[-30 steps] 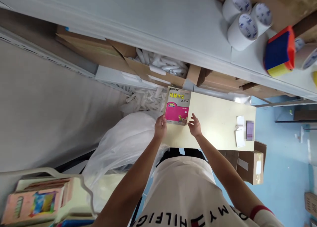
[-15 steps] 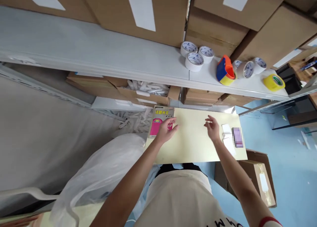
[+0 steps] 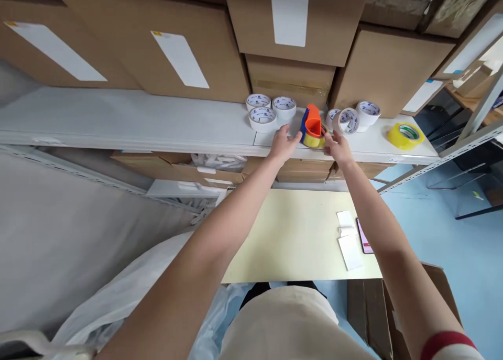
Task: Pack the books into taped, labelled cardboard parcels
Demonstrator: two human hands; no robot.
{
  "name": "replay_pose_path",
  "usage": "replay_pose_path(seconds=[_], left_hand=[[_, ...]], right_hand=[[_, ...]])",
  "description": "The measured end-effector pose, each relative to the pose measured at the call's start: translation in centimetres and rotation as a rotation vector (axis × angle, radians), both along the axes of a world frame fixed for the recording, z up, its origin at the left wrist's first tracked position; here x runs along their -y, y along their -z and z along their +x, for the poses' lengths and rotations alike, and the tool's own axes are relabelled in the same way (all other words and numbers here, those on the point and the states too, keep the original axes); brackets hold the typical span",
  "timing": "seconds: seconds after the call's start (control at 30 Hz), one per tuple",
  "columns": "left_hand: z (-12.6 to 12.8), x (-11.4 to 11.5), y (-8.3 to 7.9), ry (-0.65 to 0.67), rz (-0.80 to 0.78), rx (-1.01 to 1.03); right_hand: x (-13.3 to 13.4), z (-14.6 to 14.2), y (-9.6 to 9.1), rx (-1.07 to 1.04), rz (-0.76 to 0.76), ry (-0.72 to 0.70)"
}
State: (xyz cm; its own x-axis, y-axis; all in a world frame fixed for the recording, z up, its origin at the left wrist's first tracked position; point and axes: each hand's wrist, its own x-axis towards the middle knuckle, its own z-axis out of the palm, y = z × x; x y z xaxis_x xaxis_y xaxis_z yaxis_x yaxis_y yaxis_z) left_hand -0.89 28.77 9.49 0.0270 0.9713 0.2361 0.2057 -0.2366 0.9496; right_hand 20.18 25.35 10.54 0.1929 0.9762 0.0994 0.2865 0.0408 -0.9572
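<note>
Both my arms reach up to the white shelf (image 3: 157, 124). An orange and blue tape dispenser (image 3: 312, 125) with a yellow roll stands at the shelf's front edge. My left hand (image 3: 283, 142) is just left of it, fingers spread and touching its blue side. My right hand (image 3: 337, 144) is at its right side, fingers curled against the yellow roll. Three white tape rolls (image 3: 267, 110) sit behind my left hand, and more white rolls (image 3: 353, 118) behind my right. The pink book is hidden behind my left arm.
Large cardboard boxes (image 3: 165, 51) fill the shelf behind the tape. A yellow tape roll (image 3: 405, 134) lies further right. Below is a pale yellow table (image 3: 294, 239) with white slips (image 3: 348, 239) and a phone (image 3: 364, 238). A clear plastic bag (image 3: 129, 302) sits lower left; a carton (image 3: 393, 318) lower right.
Both hands left the pink book and the table and rose to the shelf, closing in on the tape dispenser. My view tilted upward, bringing the boxes into sight.
</note>
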Motion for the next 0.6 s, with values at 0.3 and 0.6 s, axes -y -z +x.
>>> replay_pose_path(seconds=[0.3, 0.6], left_hand=[[3.8, -0.3, -1.2, -0.097, -0.068, 0.049], [3.2, 10.3, -0.6, -0.079, 0.120, 0.135]], right_hand=[[-2.0, -0.9, 2.2, -0.071, 0.087, -0.174], [8.4, -1.2, 1.3, -0.063, 0.244, -0.142]])
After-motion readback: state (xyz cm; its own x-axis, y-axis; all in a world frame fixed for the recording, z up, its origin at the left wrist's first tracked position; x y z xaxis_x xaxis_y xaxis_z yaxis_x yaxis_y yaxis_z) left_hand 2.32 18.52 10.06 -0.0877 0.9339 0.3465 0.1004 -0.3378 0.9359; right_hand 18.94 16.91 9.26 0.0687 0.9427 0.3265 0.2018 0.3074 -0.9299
